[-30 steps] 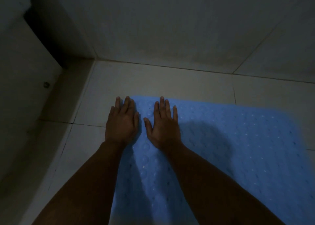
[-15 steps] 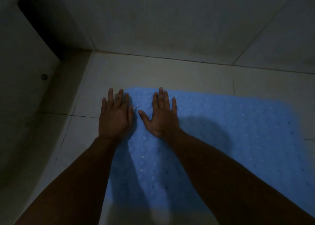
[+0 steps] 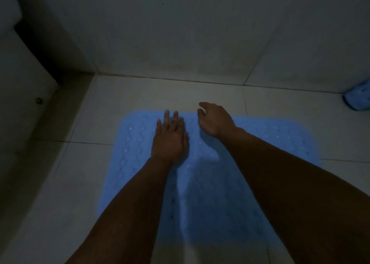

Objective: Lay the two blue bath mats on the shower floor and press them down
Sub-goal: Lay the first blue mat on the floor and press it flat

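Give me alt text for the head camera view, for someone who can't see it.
A person's left hand presses flat on a blue bath mat laid on a dim tiled shower floor, while the right hand hovers above its far edge. A second blue mat lies bunched at the far right.

Both forearms bare, entering from the bottom edge of the frame and converging toward centre. Left arm ran up from lower left; left hand (image 3: pixel 169 138) lay palm down just left of centre, fingers straight, close together, pointing toward the top of the frame, thumb tucked along the right side. Right arm crossed in from the lower right corner, on a steeper diagonal. Right hand (image 3: pixel 215 119) sat slightly higher in the frame than the left, wrist bent, back of the hand up, fingers loosely bent and angled toward upper left. Hands close together, not touching.
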